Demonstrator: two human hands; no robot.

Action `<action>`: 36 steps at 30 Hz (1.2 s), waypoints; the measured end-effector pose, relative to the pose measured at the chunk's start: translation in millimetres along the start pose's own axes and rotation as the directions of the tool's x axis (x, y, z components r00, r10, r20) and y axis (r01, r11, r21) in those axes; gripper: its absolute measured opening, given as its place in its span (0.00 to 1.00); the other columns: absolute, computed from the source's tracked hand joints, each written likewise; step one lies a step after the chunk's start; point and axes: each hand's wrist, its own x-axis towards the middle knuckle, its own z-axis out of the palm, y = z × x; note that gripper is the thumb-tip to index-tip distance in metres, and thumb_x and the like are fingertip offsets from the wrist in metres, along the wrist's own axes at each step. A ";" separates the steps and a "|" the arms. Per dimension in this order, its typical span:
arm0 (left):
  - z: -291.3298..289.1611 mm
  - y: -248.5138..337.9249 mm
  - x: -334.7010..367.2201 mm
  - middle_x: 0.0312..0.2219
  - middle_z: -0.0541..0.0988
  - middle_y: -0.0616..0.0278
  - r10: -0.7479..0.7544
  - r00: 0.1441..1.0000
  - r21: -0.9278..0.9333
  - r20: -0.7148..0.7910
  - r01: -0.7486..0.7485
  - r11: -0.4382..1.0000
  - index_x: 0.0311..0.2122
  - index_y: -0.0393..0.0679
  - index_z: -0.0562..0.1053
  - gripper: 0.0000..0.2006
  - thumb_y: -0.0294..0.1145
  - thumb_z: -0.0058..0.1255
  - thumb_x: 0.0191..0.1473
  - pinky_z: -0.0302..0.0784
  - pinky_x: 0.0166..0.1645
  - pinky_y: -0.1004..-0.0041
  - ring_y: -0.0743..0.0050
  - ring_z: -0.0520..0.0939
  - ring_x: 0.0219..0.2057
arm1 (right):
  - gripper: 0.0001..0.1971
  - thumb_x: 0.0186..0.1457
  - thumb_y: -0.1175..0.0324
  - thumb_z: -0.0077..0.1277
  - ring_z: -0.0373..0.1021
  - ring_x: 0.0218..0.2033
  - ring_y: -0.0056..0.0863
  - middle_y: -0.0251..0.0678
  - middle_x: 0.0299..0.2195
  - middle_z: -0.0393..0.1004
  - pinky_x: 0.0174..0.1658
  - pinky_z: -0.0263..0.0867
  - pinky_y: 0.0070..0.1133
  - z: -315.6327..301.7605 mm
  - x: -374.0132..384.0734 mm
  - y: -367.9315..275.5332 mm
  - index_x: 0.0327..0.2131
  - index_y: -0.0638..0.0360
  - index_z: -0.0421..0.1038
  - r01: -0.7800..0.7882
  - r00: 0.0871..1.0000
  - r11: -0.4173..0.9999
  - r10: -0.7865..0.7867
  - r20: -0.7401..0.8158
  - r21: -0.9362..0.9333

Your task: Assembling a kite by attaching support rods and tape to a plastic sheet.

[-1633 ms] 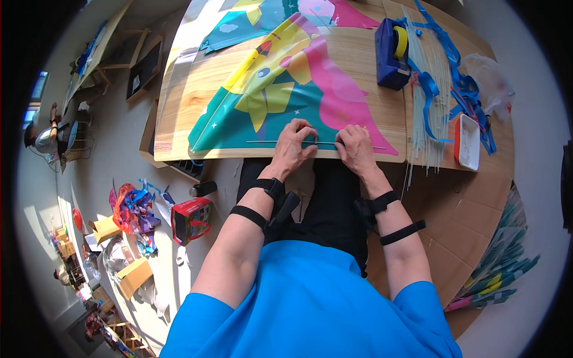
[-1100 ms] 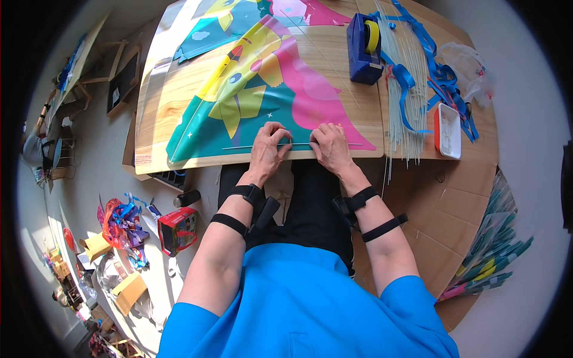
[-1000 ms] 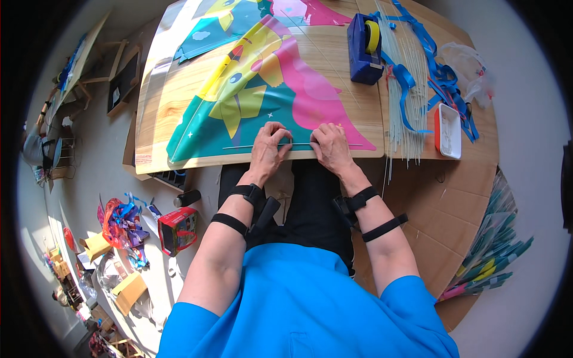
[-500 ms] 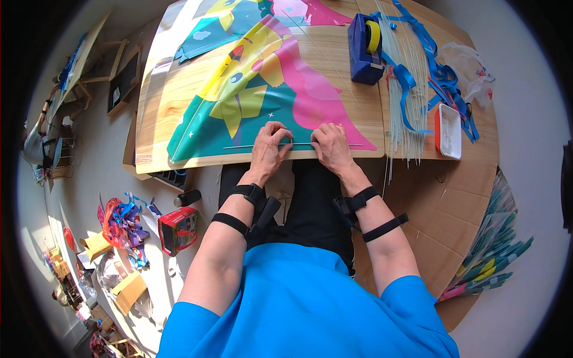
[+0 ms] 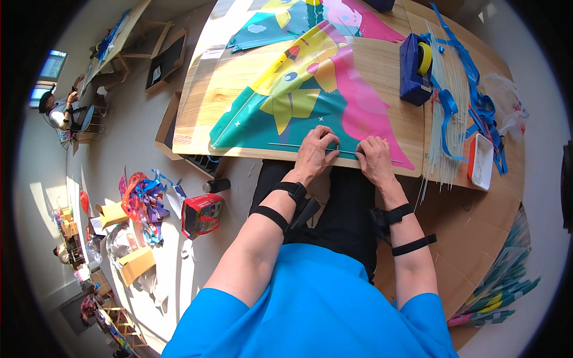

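Note:
A triangular kite sheet in teal, yellow and pink, printed with a cartoon bird, lies at the table's near edge. Along its lower border runs a thin pale rod. My left hand is closed at this border, thumb and fingertips pinched on the rod. A short way to the right, my right hand pinches the rod and border too, fingers curled. The rod's ends show beyond both hands. Fingers hide the exact grip.
A blue tape dispenser with yellow tape stands right of the sheet. Beyond it lie a bundle of thin rods, blue ribbon and a red-and-white tray. More printed sheets lie behind. Another person sits far left.
The whole view has swung so that the table and hands sit further right in it. Both hands keep their places on the sheet's lower border.

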 end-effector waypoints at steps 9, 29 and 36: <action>-2.5 3.5 4.9 0.42 0.69 0.57 0.006 0.999 0.016 0.052 -0.006 1.000 0.43 0.45 0.70 0.23 0.26 0.62 0.38 0.67 0.53 0.65 0.54 0.70 0.47 | 0.12 0.39 0.68 0.60 0.64 0.37 0.37 0.36 0.29 0.67 0.45 0.57 0.34 -5.5 -0.9 -0.8 0.27 0.55 0.68 -0.042 0.999 0.999 0.042 0.010 0.001; -25.8 51.0 1.6 0.42 0.72 0.54 0.107 0.989 -0.051 0.097 -0.103 0.993 0.56 0.43 0.62 0.28 0.20 0.54 0.48 0.71 0.48 0.66 0.61 0.75 0.41 | 0.07 0.55 0.72 0.41 0.72 0.33 0.47 0.47 0.31 0.74 0.35 0.67 0.37 -127.1 -105.4 182.7 0.33 0.61 0.70 -0.802 0.492 0.592 0.585 -0.645 -0.075; -39.9 80.5 -44.4 0.41 0.73 0.54 0.166 0.962 -0.081 0.215 -0.152 0.985 0.52 0.42 0.66 0.26 0.16 0.54 0.45 0.75 0.43 0.69 0.64 0.79 0.36 | 0.09 0.57 0.71 0.37 0.72 0.29 0.50 0.51 0.30 0.73 0.32 0.70 0.39 -134.7 -45.2 242.5 0.38 0.62 0.66 -0.817 0.481 0.573 0.618 -0.622 -0.063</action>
